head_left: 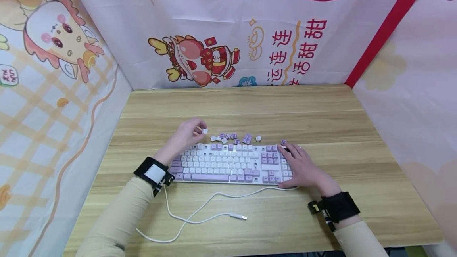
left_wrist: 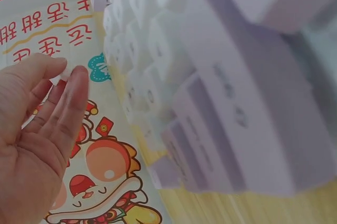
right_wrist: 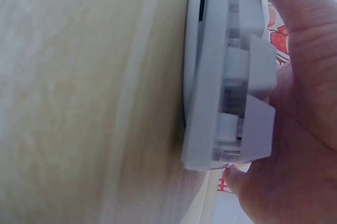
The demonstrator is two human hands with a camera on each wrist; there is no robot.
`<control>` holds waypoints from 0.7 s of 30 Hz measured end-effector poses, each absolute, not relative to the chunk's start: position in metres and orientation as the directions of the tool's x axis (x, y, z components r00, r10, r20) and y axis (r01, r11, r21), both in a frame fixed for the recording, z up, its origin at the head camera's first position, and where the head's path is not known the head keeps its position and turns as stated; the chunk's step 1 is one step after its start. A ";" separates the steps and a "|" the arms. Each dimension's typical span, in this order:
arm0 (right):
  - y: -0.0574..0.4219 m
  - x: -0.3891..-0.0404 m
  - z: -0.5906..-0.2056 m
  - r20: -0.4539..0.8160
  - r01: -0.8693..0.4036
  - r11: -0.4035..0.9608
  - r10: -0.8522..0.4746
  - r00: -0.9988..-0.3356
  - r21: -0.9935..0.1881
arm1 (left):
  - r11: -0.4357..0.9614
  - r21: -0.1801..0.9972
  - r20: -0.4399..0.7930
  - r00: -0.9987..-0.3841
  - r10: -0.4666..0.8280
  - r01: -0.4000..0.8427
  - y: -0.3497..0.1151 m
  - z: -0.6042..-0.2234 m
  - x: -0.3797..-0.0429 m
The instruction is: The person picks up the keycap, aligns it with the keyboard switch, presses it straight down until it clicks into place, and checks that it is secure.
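Observation:
A white and purple keyboard (head_left: 210,165) lies on the table, with bare switch spots among its keys. My left hand (head_left: 185,135) is above its far left corner, pinching a small white keycap (head_left: 205,131) between thumb and fingertips. In the left wrist view the same keycap (left_wrist: 64,75) is mostly covered by the fingers. At the keyboard's right end, my right hand (head_left: 303,167) spans it, thumb at the near edge and fingers at the far edge, gripping it. Loose purple and white keycaps (head_left: 247,139) lie along the far edge, and one purple keycap (head_left: 283,142) is beside the right fingers.
A white cable (head_left: 210,198) loops over the table in front of the keyboard, ending in a USB plug (head_left: 238,216). Printed cloth (head_left: 221,15) walls the wooden table (head_left: 250,108) at the back and both sides.

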State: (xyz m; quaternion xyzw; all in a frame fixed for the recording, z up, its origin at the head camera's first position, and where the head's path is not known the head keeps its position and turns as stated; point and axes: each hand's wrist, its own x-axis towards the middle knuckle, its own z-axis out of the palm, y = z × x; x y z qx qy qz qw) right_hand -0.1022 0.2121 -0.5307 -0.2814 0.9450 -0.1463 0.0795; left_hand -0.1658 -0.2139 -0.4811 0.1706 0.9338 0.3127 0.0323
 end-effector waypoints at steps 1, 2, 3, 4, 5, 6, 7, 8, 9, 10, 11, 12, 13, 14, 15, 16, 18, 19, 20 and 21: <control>0.212 -0.102 -0.531 -0.070 -0.507 0.800 -0.554 -0.830 -0.321 | 0.750 0.585 0.046 -0.935 0.351 0.309 -0.215 -0.482 -0.165; 0.212 -0.102 -0.530 -0.072 -0.506 0.801 -0.553 -0.830 -0.321 | 0.753 0.574 0.045 -0.930 0.364 0.322 -0.216 -0.482 -0.165; 0.212 -0.102 -0.530 -0.074 -0.505 0.802 -0.552 -0.831 -0.320 | 0.755 0.565 0.043 -0.925 0.377 0.334 -0.217 -0.483 -0.165; 0.212 -0.102 -0.530 -0.076 -0.503 0.803 -0.551 -0.831 -0.321 | 0.756 0.558 0.039 -0.921 0.388 0.342 -0.218 -0.483 -0.164; 0.212 -0.102 -0.530 -0.079 -0.501 0.804 -0.550 -0.831 -0.320 | 0.758 0.553 0.033 -0.918 0.396 0.346 -0.219 -0.483 -0.164; 0.212 -0.102 -0.530 -0.081 -0.499 0.805 -0.548 -0.832 -0.321 | 0.760 0.549 0.026 -0.916 0.401 0.349 -0.219 -0.483 -0.164; 0.212 -0.102 -0.529 -0.082 -0.498 0.806 -0.548 -0.833 -0.320 | 0.763 0.546 0.018 -0.915 0.403 0.347 -0.220 -0.483 -0.164; 0.212 -0.102 -0.529 -0.083 -0.497 0.806 -0.547 -0.833 -0.322 | 0.761 0.550 0.010 -0.913 0.407 0.345 -0.220 -0.483 -0.163; 0.212 -0.102 -0.529 -0.083 -0.497 0.806 -0.546 -0.833 -0.322 | 0.759 0.553 0.003 -0.912 0.411 0.344 -0.221 -0.482 -0.163; 0.212 -0.102 -0.529 -0.080 -0.497 0.806 -0.547 -0.833 -0.322 | 0.758 0.554 -0.004 -0.909 0.416 0.344 -0.221 -0.482 -0.163; 0.212 -0.102 -0.529 -0.076 -0.500 0.805 -0.548 -0.833 -0.321 | 0.758 0.553 -0.014 -0.907 0.422 0.344 -0.221 -0.482 -0.163; 0.212 -0.101 -0.529 -0.074 -0.500 0.804 -0.548 -0.833 -0.323 | 0.760 0.551 -0.026 -0.904 0.427 0.343 -0.221 -0.482 -0.163; 0.212 -0.101 -0.529 -0.072 -0.500 0.803 -0.548 -0.833 -0.325 | 0.759 0.552 -0.038 -0.899 0.436 0.345 -0.221 -0.481 -0.163; 0.212 -0.101 -0.529 -0.068 -0.502 0.801 -0.550 -0.833 -0.326 | 0.759 0.552 -0.052 -0.894 0.444 0.345 -0.221 -0.482 -0.162; 0.213 -0.101 -0.529 -0.063 -0.505 0.800 -0.551 -0.832 -0.326 | 0.760 0.549 -0.065 -0.889 0.452 0.346 -0.221 -0.482 -0.163; 0.213 -0.101 -0.529 -0.063 -0.504 0.799 -0.551 -0.832 -0.327 | 0.761 0.547 -0.079 -0.884 0.461 0.348 -0.222 -0.483 -0.163; 0.212 -0.101 -0.529 -0.069 -0.503 0.800 -0.550 -0.832 -0.327 | 0.763 0.544 -0.106 -0.874 0.475 0.348 -0.222 -0.485 -0.163; 0.212 -0.102 -0.530 -0.071 -0.502 0.801 -0.550 -0.832 -0.325 | 0.764 0.544 -0.116 -0.870 0.479 0.348 -0.222 -0.486 -0.163; 0.212 -0.102 -0.530 -0.074 -0.502 0.802 -0.550 -0.832 -0.324 | 0.764 0.545 -0.126 -0.867 0.482 0.345 -0.222 -0.487 -0.164; 0.212 -0.103 -0.530 -0.078 -0.501 0.803 -0.550 -0.832 -0.322 | 0.765 0.545 -0.133 -0.865 0.484 0.344 -0.223 -0.488 -0.164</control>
